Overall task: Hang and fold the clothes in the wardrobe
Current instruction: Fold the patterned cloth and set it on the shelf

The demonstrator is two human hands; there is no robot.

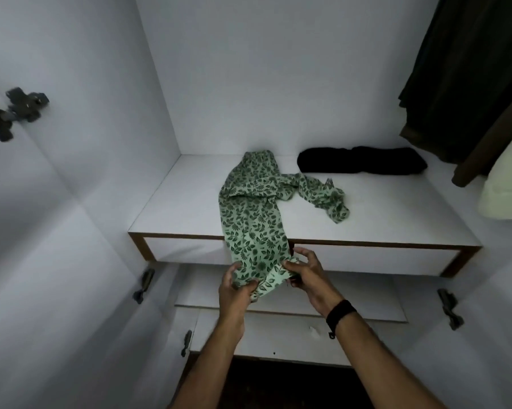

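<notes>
Head view: the left hand (236, 286) and right hand (303, 271) both pinch the hem of the green leaf-print garment (253, 219), which trails off the wardrobe shelf (396, 214). Tugging could drag its crumpled far end off the shelf.

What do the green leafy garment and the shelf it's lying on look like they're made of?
Green leafy garment: thin, matte woven cloth, probably cotton or similar; it creases and drapes limply over the edge. Shelf: likely white laminated board, smooth and faintly glossy, with a brown edge strip along its front.
</notes>
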